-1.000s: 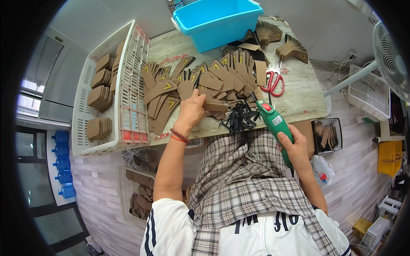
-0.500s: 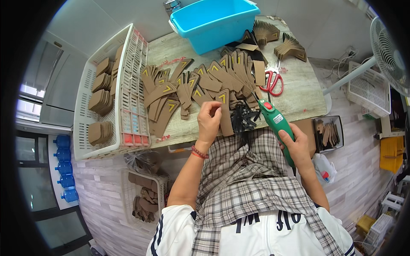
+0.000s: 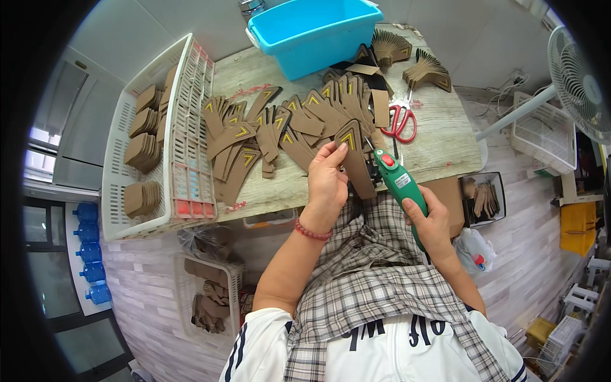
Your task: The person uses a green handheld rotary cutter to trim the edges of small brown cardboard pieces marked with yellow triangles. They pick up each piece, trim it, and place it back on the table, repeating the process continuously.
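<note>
L hand (image 3: 328,177): pinched on brown pc (image 3: 358,167), upper L side
R hand (image 3: 431,219): wrapped round green tool (image 3: 401,181), tip just R of pc
Brown pc: btwn hands, low end at desk (image 3: 442,143) front edge
Room: bare desk R of scissors (image 3: 412,127)

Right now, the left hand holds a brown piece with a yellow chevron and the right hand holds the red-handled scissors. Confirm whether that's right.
One thing is wrong: the head view shows the right hand gripping a green handheld tool; the red-handled scissors lie on the table. The left hand does hold the brown piece.
</note>
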A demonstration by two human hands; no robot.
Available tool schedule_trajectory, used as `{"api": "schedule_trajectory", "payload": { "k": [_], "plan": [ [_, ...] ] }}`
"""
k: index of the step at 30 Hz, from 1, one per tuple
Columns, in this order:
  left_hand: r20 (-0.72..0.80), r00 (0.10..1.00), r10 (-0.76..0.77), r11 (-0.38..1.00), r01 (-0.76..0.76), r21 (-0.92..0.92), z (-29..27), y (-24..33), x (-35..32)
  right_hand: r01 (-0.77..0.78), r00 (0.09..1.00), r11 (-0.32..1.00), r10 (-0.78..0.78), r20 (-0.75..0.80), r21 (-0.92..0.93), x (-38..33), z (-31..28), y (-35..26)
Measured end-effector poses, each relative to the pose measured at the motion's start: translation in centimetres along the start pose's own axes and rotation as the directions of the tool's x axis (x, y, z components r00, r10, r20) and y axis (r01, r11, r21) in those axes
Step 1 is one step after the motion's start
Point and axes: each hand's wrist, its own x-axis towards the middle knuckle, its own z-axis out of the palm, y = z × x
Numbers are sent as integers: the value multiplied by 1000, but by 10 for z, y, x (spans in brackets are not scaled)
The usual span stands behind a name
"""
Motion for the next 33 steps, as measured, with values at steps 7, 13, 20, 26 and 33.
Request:
{"api": "schedule_trajectory", "payload": {
  "k": [7, 13, 20, 26, 33],
  "plan": [
    [-39, 993, 115, 991, -111, 79, 23, -8, 1, 12, 1000, 999, -12, 5, 49, -4, -4, -3],
    [-50, 996, 77, 995, -73, 69, 21, -16, 1, 6, 1000, 996, -6, 6, 93, -2, -3, -3],
    [-57, 998, 35, 994, -29, 103, 22, -22, -9, 21, 1000, 996, -21, 0, 90, 1, -3, -3],
    [-9, 1000, 5, 989, -4, 146, 12, -29, -18, 26, 1000, 997, -26, -6, 75, 3, -3, -8],
    [-50, 997, 56, 969, -42, 242, 13, -29, -26, 18, 1000, 993, -19, 2, 119, 5, -5, -7]
  ]
}}
